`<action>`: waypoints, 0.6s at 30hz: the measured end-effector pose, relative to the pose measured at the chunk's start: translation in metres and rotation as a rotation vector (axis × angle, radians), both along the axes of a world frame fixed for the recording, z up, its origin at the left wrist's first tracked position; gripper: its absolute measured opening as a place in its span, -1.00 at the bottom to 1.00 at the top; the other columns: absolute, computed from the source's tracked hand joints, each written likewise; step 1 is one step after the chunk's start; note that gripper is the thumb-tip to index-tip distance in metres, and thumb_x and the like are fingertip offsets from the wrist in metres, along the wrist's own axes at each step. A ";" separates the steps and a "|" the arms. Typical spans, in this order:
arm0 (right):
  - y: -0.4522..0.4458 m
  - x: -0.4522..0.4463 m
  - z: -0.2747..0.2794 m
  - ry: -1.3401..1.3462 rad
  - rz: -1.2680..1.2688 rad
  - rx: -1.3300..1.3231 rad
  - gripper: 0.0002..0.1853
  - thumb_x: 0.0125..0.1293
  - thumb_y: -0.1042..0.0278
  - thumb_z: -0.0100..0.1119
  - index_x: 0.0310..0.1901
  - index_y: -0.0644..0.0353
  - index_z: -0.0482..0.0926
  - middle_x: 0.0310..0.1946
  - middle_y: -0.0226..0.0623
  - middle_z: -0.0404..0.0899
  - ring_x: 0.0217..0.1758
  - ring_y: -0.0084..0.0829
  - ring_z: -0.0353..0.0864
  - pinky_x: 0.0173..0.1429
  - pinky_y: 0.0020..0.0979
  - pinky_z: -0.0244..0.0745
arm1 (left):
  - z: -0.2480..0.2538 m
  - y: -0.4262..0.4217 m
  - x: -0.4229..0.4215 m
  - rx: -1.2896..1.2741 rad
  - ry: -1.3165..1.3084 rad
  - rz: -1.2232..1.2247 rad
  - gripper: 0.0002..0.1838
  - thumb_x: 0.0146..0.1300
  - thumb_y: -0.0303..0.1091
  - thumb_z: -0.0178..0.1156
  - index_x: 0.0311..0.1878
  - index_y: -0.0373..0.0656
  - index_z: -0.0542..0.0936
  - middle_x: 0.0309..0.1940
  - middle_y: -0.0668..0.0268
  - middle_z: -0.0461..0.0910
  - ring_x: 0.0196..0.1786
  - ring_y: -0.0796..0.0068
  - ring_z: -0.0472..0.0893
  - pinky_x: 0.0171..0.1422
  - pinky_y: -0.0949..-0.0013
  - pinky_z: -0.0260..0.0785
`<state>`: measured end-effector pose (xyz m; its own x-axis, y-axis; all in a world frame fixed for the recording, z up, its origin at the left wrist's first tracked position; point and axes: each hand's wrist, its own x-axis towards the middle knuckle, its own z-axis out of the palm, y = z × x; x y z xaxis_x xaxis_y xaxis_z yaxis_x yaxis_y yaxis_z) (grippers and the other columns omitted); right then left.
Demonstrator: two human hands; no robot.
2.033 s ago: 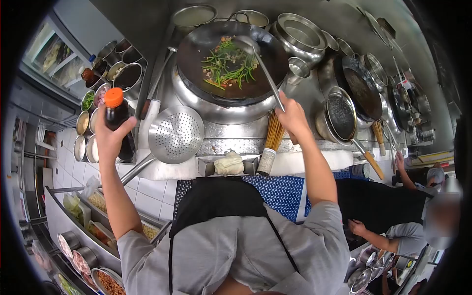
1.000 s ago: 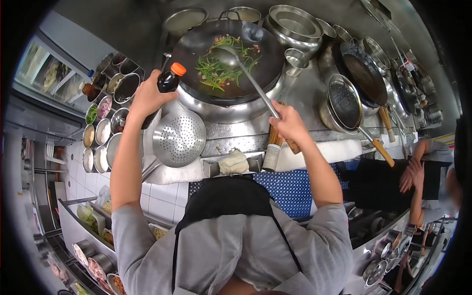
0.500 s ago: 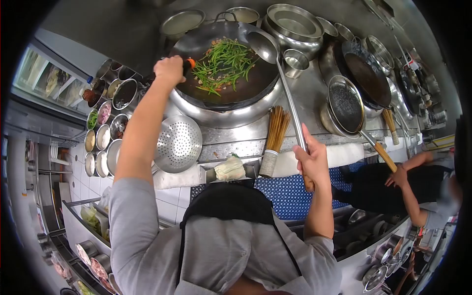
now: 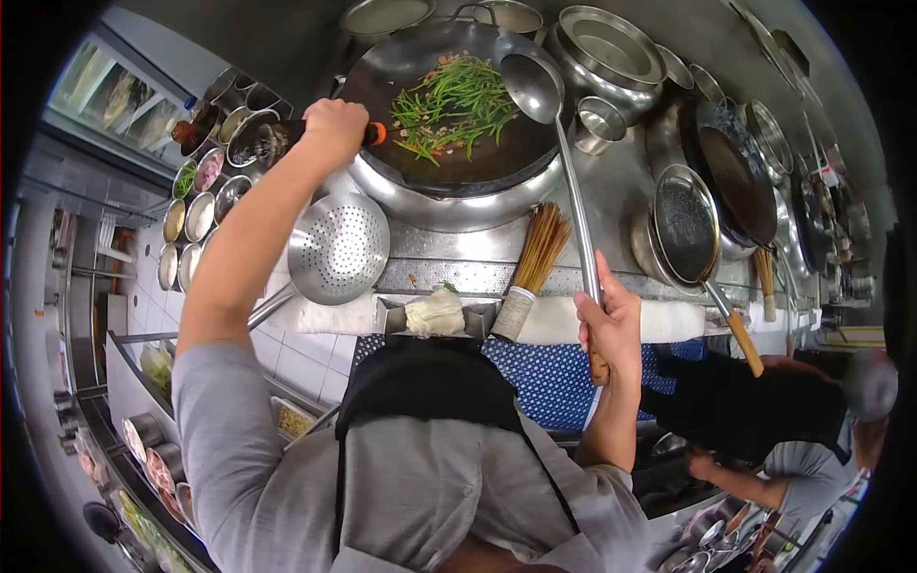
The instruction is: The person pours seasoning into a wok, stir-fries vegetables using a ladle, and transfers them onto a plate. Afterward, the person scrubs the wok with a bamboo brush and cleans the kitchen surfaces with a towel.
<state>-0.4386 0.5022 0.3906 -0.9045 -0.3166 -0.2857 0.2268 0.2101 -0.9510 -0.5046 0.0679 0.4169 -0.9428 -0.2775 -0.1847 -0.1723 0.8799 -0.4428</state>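
Note:
My left hand (image 4: 334, 132) is wrapped round a dark bottle with an orange mouth (image 4: 378, 134), tipped sideways over the left rim of the wok (image 4: 392, 72). Most of the bottle is hidden by the hand. Green bean pieces (image 4: 463, 100) with small reddish bits lie in the wok. My right hand (image 4: 612, 323) grips the long handle of a metal ladle (image 4: 532, 88) near its wooden end. The ladle's bowl is at the right side of the wok, beside the beans.
A perforated strainer (image 4: 338, 246), a folded cloth (image 4: 435, 313) and a bamboo brush (image 4: 543, 253) lie along the front edge. Ingredient bowls (image 4: 200, 217) stand left. A mesh strainer (image 4: 686, 224) rests on a pot at right. A co-worker (image 4: 764, 406) stands on the right.
My view has shifted slightly. The bottle stays in my left hand over the wok rim, the ladle in my right. The co-worker's arm has moved from the mesh strainer's handle toward the lower counter.

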 end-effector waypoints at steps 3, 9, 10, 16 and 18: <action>0.000 0.001 -0.005 0.004 0.007 -0.032 -0.34 0.27 0.62 0.14 0.42 0.16 0.25 -0.61 -0.52 0.40 -0.73 -0.71 0.34 -0.67 -0.61 0.26 | 0.015 -0.013 0.023 0.124 0.064 0.020 -0.32 -0.18 -0.04 0.52 -0.03 -0.21 0.50 -0.19 0.10 0.69 -0.07 0.12 0.69 0.00 0.17 0.54; -0.032 0.021 -0.005 -0.064 -0.106 -0.113 -0.34 0.27 0.61 0.07 0.43 0.22 0.21 -0.60 -0.46 0.40 -0.75 -0.67 0.31 -0.74 -0.63 0.23 | 0.000 -0.064 0.082 0.690 0.762 0.318 -0.14 -0.18 0.22 0.46 0.08 -0.24 0.47 -0.15 -0.07 0.65 0.00 -0.07 0.64 0.10 0.08 0.45; -0.039 0.024 -0.005 -0.049 -0.115 -0.116 -0.36 0.32 0.56 0.07 0.43 0.22 0.19 -0.60 -0.43 0.41 -0.76 -0.65 0.33 -0.76 -0.61 0.25 | -0.003 -0.077 0.092 0.739 0.929 0.323 -0.11 -0.18 0.27 0.46 0.09 -0.23 0.48 -0.19 -0.03 0.67 -0.04 -0.06 0.65 0.08 0.06 0.45; -0.078 0.043 -0.030 0.097 -0.166 -0.095 -0.54 0.36 0.47 0.10 0.25 0.21 0.24 -0.60 -0.37 0.42 -0.76 -0.57 0.38 -0.75 -0.53 0.33 | 0.003 -0.225 0.115 1.053 1.755 0.131 -0.33 -0.05 -0.15 0.56 0.02 -0.28 0.42 -0.20 0.26 0.57 -0.15 0.43 0.56 0.01 0.33 0.42; -0.107 0.052 -0.046 0.178 -0.228 -0.100 -0.61 0.32 0.48 0.09 0.13 0.15 0.24 -0.60 -0.36 0.43 -0.74 -0.56 0.40 -0.73 -0.53 0.35 | -0.004 -0.294 0.110 1.069 1.877 0.187 -0.29 -0.05 -0.14 0.56 0.04 -0.28 0.38 -0.18 0.24 0.55 -0.13 0.42 0.54 0.04 0.32 0.40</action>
<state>-0.3863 0.3951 0.3449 -0.9886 -0.1178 -0.0940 0.0854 0.0758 -0.9935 -0.3943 -0.2258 0.4128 -0.1376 -0.8109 0.5687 0.2089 0.5375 0.8170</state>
